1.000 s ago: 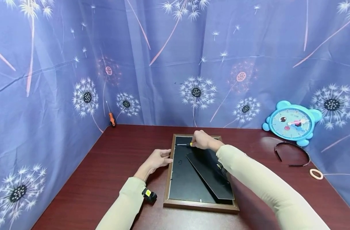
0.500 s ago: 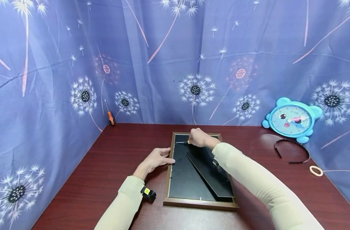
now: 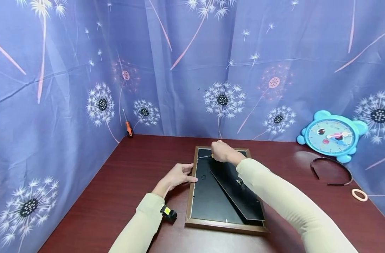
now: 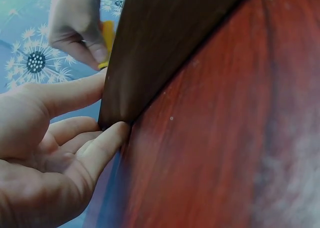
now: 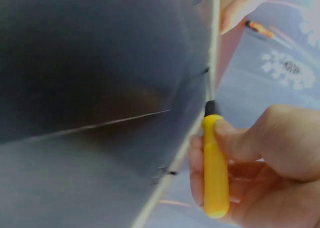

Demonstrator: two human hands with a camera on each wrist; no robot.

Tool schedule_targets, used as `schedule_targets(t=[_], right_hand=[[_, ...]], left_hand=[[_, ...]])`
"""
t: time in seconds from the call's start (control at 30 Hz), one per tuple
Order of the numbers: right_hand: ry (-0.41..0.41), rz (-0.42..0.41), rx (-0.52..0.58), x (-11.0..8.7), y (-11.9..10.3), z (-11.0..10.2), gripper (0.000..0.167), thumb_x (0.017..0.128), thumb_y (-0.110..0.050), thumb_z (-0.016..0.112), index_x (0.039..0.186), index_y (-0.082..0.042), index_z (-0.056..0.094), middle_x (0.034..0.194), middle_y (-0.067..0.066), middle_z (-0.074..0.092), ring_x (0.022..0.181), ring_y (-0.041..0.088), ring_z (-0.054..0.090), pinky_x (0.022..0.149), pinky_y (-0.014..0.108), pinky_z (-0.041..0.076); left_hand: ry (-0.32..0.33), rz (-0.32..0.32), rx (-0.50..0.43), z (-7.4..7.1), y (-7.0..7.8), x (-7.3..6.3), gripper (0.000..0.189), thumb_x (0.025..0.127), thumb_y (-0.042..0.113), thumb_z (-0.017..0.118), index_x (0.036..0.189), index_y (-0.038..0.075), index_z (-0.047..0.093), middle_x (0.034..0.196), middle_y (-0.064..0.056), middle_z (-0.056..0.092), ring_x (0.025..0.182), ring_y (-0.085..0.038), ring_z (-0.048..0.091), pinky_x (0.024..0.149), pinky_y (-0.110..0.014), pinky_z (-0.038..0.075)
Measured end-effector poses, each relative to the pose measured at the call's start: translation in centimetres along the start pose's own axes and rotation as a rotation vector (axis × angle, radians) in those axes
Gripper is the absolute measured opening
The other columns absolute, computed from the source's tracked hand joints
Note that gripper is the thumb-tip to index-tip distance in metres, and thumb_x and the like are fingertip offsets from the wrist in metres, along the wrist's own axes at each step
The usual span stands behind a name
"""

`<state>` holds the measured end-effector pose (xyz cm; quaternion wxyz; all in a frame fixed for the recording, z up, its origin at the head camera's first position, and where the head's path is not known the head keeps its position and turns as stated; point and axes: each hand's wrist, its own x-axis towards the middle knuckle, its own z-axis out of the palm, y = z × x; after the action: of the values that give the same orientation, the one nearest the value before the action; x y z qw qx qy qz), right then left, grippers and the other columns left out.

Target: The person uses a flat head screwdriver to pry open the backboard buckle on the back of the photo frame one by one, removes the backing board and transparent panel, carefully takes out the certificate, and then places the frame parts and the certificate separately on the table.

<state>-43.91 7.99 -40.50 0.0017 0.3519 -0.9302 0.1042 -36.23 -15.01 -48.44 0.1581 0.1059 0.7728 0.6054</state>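
Observation:
A brown wooden picture frame [image 3: 190,207] lies face down on the table, its black backboard [image 3: 208,203] upward. An easel-stand flap [image 3: 239,196] on the back is partly raised. My left hand [image 3: 175,178] holds the frame's left rim, thumb over the top and fingertips on the outer side [image 4: 145,43]. My right hand [image 3: 224,153] grips a screwdriver by its yellow handle [image 5: 216,173]. Its thin shaft [image 3: 204,157] points left, to the inner edge of the rim near the upper left corner. Small dark metal tabs [image 5: 171,173] stand along that edge.
Against the curtain at the back right leans a blue bear-shaped clock [image 3: 331,137]. A dark headband [image 3: 333,172] and a pale ring [image 3: 359,195] lie at the right. In the far left corner an orange-handled screwdriver [image 3: 128,129] leans on the curtain.
My left thumb has slid from beside the frame onto its rim. The screwdriver's handle has shifted slightly left and looks more tilted. The head view has swung a little left.

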Motion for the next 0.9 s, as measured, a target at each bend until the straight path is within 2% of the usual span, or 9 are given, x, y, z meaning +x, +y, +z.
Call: schedule_targets(t=[0.13,0.23,0.37,0.5,0.6,0.8,0.9], right_hand=[[-0.054,0.017,-0.042,0.5,-1.5,-0.7,0.031,0.088,0.007,0.055,0.064,-0.011,0.047,0.058,-0.002,0.038,0.052,0.014,0.039,0.049,0.030,0.039],[-0.107,0.033,-0.096,1.2,-2.5,-1.4,0.024,0.091,0.008,0.055,0.073,-0.008,0.054,0.062,0.000,0.043,0.054,0.014,0.042,0.051,0.029,0.038],[-0.159,0.050,-0.163,2.0,-3.5,-2.1,0.011,0.092,0.006,0.058,0.088,-0.003,0.063,0.072,0.005,0.056,0.062,0.017,0.050,0.057,0.031,0.044],[-0.188,0.073,-0.208,2.9,-4.5,-2.7,0.011,0.094,0.003,0.057,0.096,-0.003,0.066,0.086,0.011,0.063,0.074,0.021,0.057,0.065,0.037,0.049],[-0.217,0.093,-0.233,3.6,-5.2,-3.1,0.011,0.096,-0.001,0.056,0.098,-0.004,0.066,0.092,0.012,0.063,0.080,0.023,0.059,0.067,0.038,0.050],[-0.294,0.155,-0.250,5.2,-6.5,-3.6,0.015,0.098,-0.001,0.051,0.097,-0.006,0.064,0.087,0.009,0.057,0.072,0.021,0.048,0.061,0.034,0.040],[-0.304,0.179,-0.253,5.8,-7.2,-3.9,0.017,0.099,-0.001,0.048,0.096,-0.006,0.064,0.089,0.011,0.058,0.074,0.022,0.048,0.063,0.036,0.042]], left_hand=[[0.006,-0.009,0.000,0.1,-0.2,0.0,0.080,0.083,0.002,0.080,0.151,-0.003,0.038,0.157,-0.019,0.035,0.144,-0.037,0.031,0.101,-0.041,0.047],[-0.001,-0.008,0.001,0.2,-0.2,0.1,0.080,0.084,0.003,0.080,0.151,-0.002,0.039,0.157,-0.018,0.035,0.144,-0.035,0.032,0.101,-0.041,0.046],[-0.012,-0.008,0.016,0.2,-0.2,0.3,0.080,0.084,0.004,0.080,0.151,-0.002,0.039,0.157,-0.017,0.035,0.144,-0.034,0.032,0.102,-0.040,0.046],[-0.008,-0.007,0.008,0.2,-0.2,0.4,0.079,0.083,0.003,0.081,0.151,-0.003,0.039,0.157,-0.018,0.035,0.144,-0.035,0.032,0.102,-0.040,0.046],[-0.011,-0.015,-0.002,0.2,-0.1,0.4,0.079,0.083,0.002,0.080,0.151,-0.003,0.039,0.157,-0.018,0.034,0.144,-0.035,0.032,0.101,-0.040,0.046],[-0.008,-0.015,-0.002,0.3,-0.2,0.4,0.078,0.084,0.002,0.080,0.150,-0.005,0.039,0.156,-0.020,0.035,0.143,-0.036,0.032,0.101,-0.041,0.046],[-0.003,-0.015,-0.003,0.2,-0.1,0.5,0.077,0.083,0.001,0.080,0.149,-0.004,0.040,0.156,-0.018,0.036,0.143,-0.034,0.033,0.102,-0.041,0.046]])
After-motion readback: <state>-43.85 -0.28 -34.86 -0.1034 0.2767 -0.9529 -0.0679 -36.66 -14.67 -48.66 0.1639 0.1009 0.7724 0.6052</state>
